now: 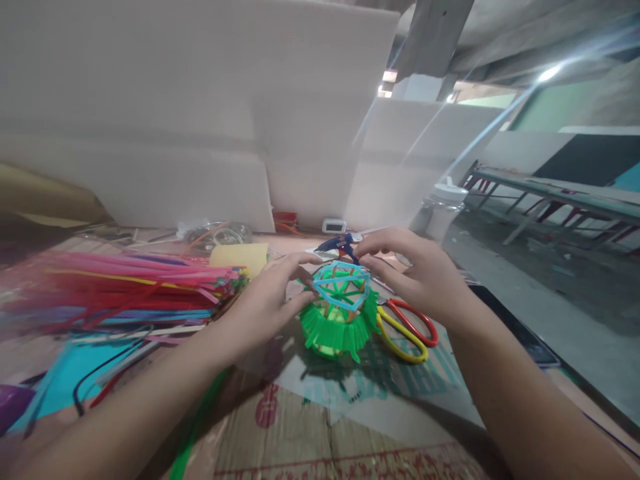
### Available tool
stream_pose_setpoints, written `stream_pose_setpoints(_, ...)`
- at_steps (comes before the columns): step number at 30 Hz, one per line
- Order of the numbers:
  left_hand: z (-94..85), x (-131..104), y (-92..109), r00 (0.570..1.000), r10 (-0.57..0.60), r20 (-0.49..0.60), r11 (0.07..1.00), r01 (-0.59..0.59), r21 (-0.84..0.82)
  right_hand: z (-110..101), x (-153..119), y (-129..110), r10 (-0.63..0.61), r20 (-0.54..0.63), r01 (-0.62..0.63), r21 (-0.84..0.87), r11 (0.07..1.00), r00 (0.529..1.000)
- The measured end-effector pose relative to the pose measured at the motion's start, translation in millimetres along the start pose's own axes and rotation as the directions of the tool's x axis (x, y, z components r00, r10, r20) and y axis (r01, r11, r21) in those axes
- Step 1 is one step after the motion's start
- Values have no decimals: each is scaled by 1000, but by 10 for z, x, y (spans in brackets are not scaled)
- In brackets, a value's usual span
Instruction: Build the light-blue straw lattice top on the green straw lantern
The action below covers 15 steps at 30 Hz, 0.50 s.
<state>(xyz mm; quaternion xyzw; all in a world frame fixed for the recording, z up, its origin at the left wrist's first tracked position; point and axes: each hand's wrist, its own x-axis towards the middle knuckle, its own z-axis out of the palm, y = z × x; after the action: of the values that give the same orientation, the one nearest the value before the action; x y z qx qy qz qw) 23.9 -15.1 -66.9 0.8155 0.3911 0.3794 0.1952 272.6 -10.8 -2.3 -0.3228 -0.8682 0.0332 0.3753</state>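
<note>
A small craft lantern (pixel 334 331) stands upright on the table in front of me. It has a green fringed skirt and a light blue stick-like frame (pixel 342 305) on top. My left hand (pixel 273 293) is at its left side, thumb and fingers apart; whether the fingertips touch it I cannot tell. On the upper right, my right hand (pixel 417 270) hovers with thumb and forefinger spread and nothing between them. Just behind the lantern lies a dark blue glue gun (pixel 336 244), close to the right fingertips. Scissors (pixel 407 330) with red and yellow handles lie to the lantern's right.
Bundles of coloured strips (pixel 135 280) lie at the left, beside a yellow roll (pixel 239 257) and blue sheets (pixel 75 370). A clear bottle (pixel 443 210) stands at the back right. A dark flat device (pixel 513 327) lies by the right edge. White panels (pixel 190 120) rise behind.
</note>
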Motion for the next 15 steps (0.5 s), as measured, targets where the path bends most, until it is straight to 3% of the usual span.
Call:
stream_pose_setpoints(6,-95,33,1,999,-26,22,1000,25,14,-6,-205,120,93,-25,-93,-37,995,995)
stream_pose_setpoints(12,-187,31,17,1000,-5,9,999,5,40,-116,-239,237,234,-38,-236,-61,970,971)
stream_pose_setpoints(15,-182,17,36,1000,15,0,997,-14,71,-139,-240,236,192,9,-192,-47,980,981)
